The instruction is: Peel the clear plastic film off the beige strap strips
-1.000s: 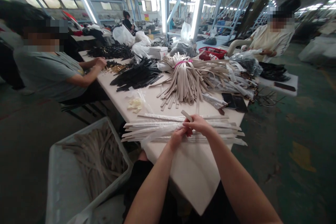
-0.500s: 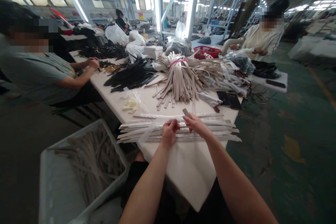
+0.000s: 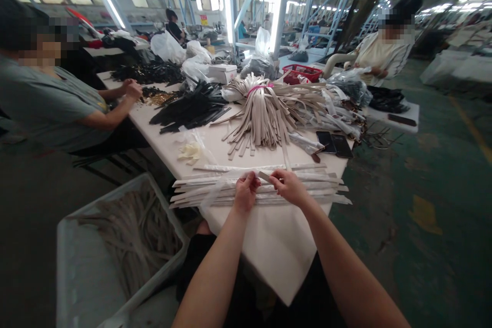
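Observation:
My left hand point(image 3: 246, 192) pinches a clear plastic sleeve point(image 3: 216, 192), which trails off to the left. In the fingers of my right hand point(image 3: 290, 188) is the end of a beige strap point(image 3: 264, 177), its tip pointing left, close to my left fingertips. Whether the tip is inside the sleeve I cannot tell. Several flat straps in plastic point(image 3: 188, 197) lie side by side under my hands, across the table. Just beyond stands a large bundle of beige straps point(image 3: 265, 118), tied with a pink band point(image 3: 258, 88).
Black strips point(image 3: 192, 107) lie left of the bundle, pale gloves point(image 3: 189, 152) nearer me. Two dark phone-like slabs point(image 3: 334, 144) rest by the right edge. A plastic bin point(image 3: 67, 266) with straps stands lower left. Co-workers sit at left point(image 3: 57, 107) and far right point(image 3: 384, 51).
My right hand has turned the strap's end from pointing up to pointing left, toward my left fingers. My left hand keeps its pinch on the plastic.

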`<act>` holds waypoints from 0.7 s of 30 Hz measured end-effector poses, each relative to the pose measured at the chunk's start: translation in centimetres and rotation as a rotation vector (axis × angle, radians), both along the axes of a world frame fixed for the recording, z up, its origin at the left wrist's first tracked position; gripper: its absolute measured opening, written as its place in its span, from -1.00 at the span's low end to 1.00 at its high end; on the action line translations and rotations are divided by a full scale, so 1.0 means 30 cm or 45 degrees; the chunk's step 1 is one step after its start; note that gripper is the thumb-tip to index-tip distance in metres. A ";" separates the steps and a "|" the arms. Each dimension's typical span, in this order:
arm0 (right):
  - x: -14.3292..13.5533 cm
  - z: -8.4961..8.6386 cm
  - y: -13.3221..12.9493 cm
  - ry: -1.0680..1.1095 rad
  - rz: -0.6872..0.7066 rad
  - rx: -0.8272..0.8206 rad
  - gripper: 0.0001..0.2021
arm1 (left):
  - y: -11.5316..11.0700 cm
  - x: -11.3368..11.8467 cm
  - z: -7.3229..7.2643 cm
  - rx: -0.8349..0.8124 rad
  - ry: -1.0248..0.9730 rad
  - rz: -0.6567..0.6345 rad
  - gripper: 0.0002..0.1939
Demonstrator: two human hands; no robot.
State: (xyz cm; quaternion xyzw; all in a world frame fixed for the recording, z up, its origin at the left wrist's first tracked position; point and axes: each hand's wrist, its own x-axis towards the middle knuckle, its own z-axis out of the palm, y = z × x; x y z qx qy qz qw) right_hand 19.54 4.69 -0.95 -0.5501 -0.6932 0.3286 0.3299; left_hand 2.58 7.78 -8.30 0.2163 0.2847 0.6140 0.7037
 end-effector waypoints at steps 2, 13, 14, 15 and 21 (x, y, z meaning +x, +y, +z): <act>-0.007 0.004 0.000 -0.067 0.013 0.054 -0.80 | 0.001 0.003 -0.003 -0.009 0.018 -0.005 -0.74; -0.010 0.014 0.021 0.021 -0.008 0.034 -0.78 | -0.003 0.006 0.002 0.074 0.000 -0.039 -0.76; -0.007 0.012 0.022 0.051 -0.021 0.015 -0.77 | -0.003 0.004 0.004 0.074 -0.017 -0.044 -0.77; -0.003 0.010 0.023 0.077 -0.034 0.001 -0.77 | -0.003 0.001 0.006 0.075 -0.030 -0.054 -0.77; 0.005 -0.002 0.024 0.200 -0.098 -0.078 -0.70 | -0.009 -0.004 0.021 0.085 -0.034 -0.118 -0.75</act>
